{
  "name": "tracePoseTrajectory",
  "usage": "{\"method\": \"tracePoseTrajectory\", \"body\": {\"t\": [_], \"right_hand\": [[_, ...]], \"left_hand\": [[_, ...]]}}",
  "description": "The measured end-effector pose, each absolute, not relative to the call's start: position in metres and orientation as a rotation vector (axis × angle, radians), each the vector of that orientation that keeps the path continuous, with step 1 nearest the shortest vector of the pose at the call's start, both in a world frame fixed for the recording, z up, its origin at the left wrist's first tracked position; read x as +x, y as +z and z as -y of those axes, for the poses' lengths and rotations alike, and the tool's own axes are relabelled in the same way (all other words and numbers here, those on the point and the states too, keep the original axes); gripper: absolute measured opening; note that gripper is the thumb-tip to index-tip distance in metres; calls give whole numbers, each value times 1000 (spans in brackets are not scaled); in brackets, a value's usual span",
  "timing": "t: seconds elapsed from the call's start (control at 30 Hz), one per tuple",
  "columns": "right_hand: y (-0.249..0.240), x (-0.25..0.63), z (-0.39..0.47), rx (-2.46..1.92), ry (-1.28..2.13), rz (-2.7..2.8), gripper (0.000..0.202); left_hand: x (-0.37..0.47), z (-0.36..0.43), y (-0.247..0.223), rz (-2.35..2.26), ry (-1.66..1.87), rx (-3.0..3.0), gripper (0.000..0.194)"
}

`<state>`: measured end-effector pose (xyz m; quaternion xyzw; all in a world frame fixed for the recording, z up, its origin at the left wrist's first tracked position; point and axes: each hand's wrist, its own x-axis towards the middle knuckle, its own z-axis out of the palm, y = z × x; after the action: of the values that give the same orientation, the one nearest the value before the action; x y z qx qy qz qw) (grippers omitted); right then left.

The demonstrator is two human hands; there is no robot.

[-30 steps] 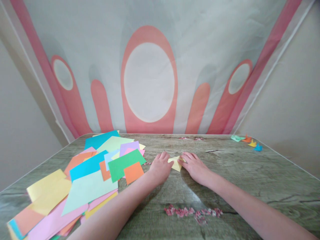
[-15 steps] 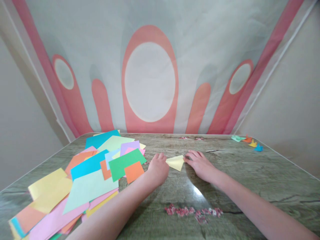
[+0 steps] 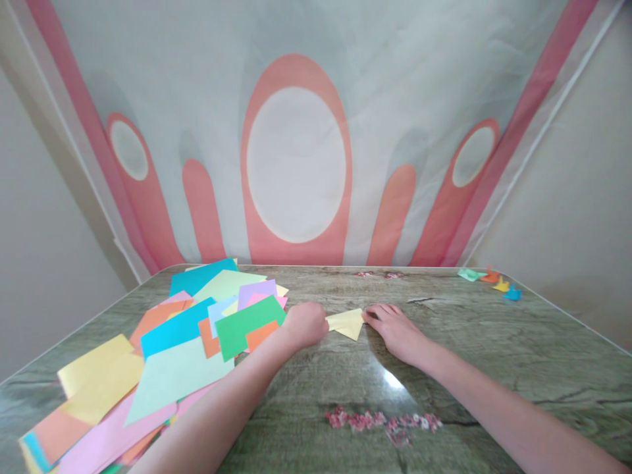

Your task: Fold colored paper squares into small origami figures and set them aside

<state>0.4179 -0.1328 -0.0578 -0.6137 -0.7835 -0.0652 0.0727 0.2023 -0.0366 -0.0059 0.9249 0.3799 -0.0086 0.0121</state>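
Hands (image 3: 305, 324) @ opp. edges, ylw paper (image 3: 349, 322)

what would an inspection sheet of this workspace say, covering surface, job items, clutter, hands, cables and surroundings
Surface: wood-grain tabletop with printed pink blossoms and a bright glare spot near the middle.
Job items: one folded pale yellow paper, between the hands.
Clutter: overlapping coloured sheets spread at left; four small folded papers, green, orange, yellow and blue, at the far right.
Hands: left hand at the paper's left end, fingers mostly hidden; right hand has fingertips at its right end.
Cables: nothing seen.
Surroundings: pink-and-white patterned backdrop behind the tabletop.
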Motion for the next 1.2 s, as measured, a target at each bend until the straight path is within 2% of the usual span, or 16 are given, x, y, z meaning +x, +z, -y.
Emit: {"method": "tracePoseTrajectory", "body": {"t": [0.23,0.43,0.73,0.97,1.2], "right_hand": [[-66,419,129,-1810,-177,2200,37],[-66,415,131,-1766,-169,2076,26],[-67,415,128,-1693,-51,1965,24],[-70,418,125,-1647,47,1898,27],[-69,419,126,-1591,182,1828,38]], "left_hand": [[204,17,-32,-1052,407,2634,33],[205,16,-41,-1085,318,2504,38],[206,14,-42,-1072,254,2442,40],[207,15,-42,-1041,234,2394,35],[210,17,-40,-924,234,2294,42]]}}
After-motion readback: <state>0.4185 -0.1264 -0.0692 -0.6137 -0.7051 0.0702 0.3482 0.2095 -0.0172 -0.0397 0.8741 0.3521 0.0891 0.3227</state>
